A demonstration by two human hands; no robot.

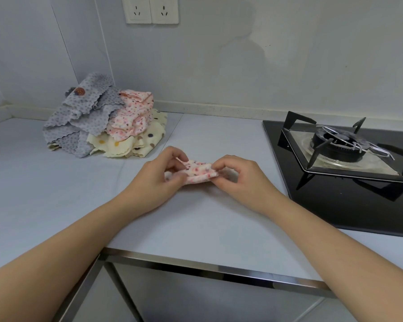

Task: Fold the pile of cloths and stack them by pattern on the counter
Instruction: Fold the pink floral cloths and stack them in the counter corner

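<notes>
A small pink flowered cloth (pixel 199 171), folded into a narrow bundle, lies low over the counter (pixel 56 194) in the middle of the head view. My left hand (pixel 158 176) pinches its left end and my right hand (pixel 239 176) pinches its right end. Behind them to the left sits the unfolded pile: grey dotted cloths (pixel 79 115) on top, a pink flowered cloth (pixel 133 117) beside them, and cream cloths with big dots (pixel 137 142) underneath. How many cloths the pile holds is hidden.
A black glass gas hob (pixel 335 182) with a burner and pan support (pixel 342 142) fills the right side of the counter. The counter's metal front edge (pixel 196 268) runs below my forearms. Wall sockets (pixel 152 9) sit high on the back wall.
</notes>
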